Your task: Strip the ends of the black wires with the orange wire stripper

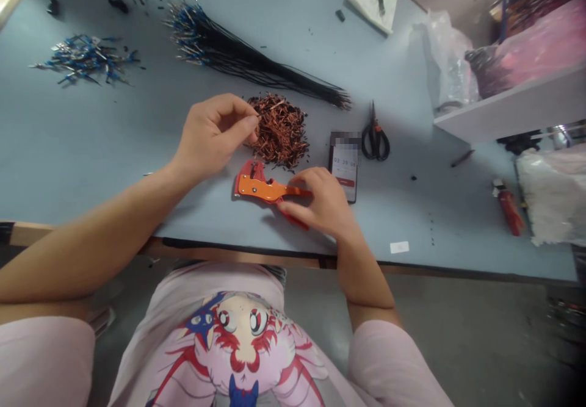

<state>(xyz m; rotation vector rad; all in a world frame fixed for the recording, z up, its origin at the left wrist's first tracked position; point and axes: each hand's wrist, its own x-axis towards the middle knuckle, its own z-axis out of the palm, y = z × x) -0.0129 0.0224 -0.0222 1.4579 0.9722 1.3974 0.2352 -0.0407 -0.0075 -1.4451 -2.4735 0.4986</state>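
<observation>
My left hand (213, 135) pinches a thin dark wire (257, 115) between thumb and fingers, just at the edge of a heap of copper-coloured wire pieces (278, 131). My right hand (320, 202) closes around the handles of an orange and red wire stripper (260, 187), which lies on the pale blue tabletop (114, 151). Part of the tool is hidden under my fingers. Beyond the heap lies a long bundle of black wires (238, 59) with blue-tipped ends.
A phone (344, 166) showing a clock and black-handled scissors (375, 135) lie right of my right hand. A heap of blue terminals (85, 59) lies far left. A white shelf (499, 105) juts over the table's right side, above a plastic bag (448, 59).
</observation>
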